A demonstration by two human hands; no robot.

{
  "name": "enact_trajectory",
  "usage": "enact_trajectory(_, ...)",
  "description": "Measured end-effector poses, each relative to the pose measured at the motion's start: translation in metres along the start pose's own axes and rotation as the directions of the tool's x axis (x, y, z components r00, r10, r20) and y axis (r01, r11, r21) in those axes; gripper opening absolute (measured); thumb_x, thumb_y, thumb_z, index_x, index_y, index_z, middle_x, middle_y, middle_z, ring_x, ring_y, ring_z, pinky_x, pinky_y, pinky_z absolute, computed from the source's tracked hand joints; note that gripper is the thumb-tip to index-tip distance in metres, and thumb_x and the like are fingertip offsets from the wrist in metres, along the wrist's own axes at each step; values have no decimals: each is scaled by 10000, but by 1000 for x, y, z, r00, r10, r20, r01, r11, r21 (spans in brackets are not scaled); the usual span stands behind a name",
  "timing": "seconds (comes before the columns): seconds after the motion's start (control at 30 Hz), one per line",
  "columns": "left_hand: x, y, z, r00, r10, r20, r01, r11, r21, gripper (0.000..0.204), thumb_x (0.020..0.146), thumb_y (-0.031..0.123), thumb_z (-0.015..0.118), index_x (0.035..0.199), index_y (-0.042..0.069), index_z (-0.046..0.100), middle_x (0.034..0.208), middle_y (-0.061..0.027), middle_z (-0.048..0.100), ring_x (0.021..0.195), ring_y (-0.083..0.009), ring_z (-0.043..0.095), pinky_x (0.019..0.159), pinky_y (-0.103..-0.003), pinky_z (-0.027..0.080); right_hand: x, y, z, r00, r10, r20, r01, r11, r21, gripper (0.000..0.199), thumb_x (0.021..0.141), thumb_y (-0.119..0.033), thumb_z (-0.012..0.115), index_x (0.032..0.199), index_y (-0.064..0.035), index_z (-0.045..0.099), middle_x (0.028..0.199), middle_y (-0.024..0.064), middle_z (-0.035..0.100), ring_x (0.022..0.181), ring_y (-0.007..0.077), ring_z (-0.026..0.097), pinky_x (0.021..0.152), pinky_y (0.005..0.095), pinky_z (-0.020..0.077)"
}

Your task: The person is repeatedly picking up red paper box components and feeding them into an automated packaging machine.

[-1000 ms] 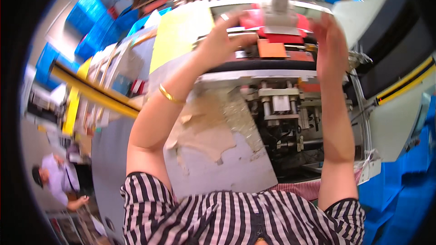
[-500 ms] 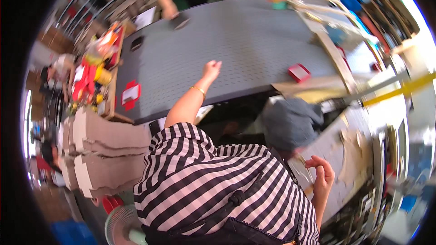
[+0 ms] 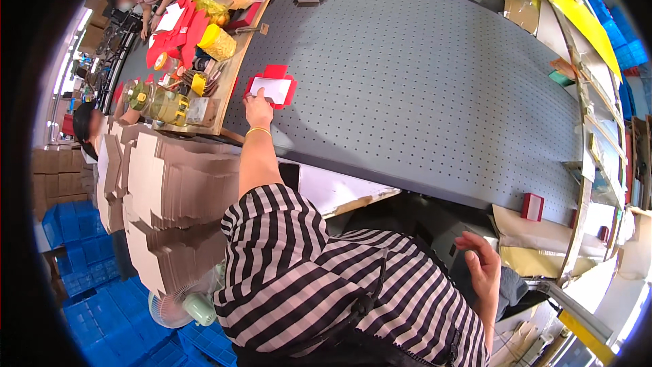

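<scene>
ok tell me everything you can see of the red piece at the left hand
The red piece looks like thin card or paper, roughly cross-shaped, with flaps spread outward around a plain white, roughly rectangular panel in its middle. It lies on the grey, hole-dotted table, near the left end, close to the wooden edge of the side bench. Fingers of the left hand reach over its near side and appear to touch the panel, hiding part of that edge.
</scene>
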State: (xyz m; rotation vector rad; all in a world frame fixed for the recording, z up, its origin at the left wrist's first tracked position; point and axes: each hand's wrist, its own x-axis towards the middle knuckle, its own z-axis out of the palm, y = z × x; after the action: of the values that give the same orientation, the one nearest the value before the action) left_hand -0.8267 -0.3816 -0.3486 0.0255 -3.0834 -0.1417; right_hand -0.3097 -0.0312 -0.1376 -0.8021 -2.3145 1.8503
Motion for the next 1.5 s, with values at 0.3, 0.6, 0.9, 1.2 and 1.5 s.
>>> enact_trajectory(0.3,11,66,21,928,370,41,-346,899,-269,169,848,232,645,917,96,718,907,-151,707,873,-352,669,784,-409,540,-29,-3,13,999,42,-20,-44,988,-146,403,871,-236,633,1189,10,609,1043,134,693,979,232,658,888,336,492)
enact_trajectory(0.6,-305,347,-190,-62,998,-19,-75,-24,-997,215,846,230,751,906,31,696,780,-3,664,727,-78,601,641,-236,483,-159,16,-36,834,-293,-467,144,933,-330,309,863,-75,636,1166,-17,626,1048,108,685,991,232,647,878,345,488)
enact_trajectory(0.9,-597,357,-350,-765,419,-489,-10,-767,-642,187,710,138,820,834,43,718,800,-68,676,783,-191,618,712,-299,494,-359,50,-28,483,-338,-808,-49,911,-410,540,877,-224,695,1356,-59,507,1347,130,538,1240,268,491,1064,383,360)
enact_trajectory(1.2,-745,363,-387,-982,-17,-189,160,-612,-775,248,675,169,859,852,84,707,1163,-125,604,1124,-273,523,964,-434,404,-492,77,-11,338,-36,-940,38,999,-25,812,764,-361,792,1420,-48,428,1366,118,499,1257,241,465,1078,367,343)
enact_trajectory(1.5,-878,424,-343,-906,136,-400,152,-780,-607,664,610,245,886,1185,89,594,1258,-110,520,1258,-294,430,1074,-426,337,-593,107,-131,175,-342,-923,-405,830,-384,954,683,-414,831,1444,-60,377,1307,166,526,1232,309,450,1033,418,380)
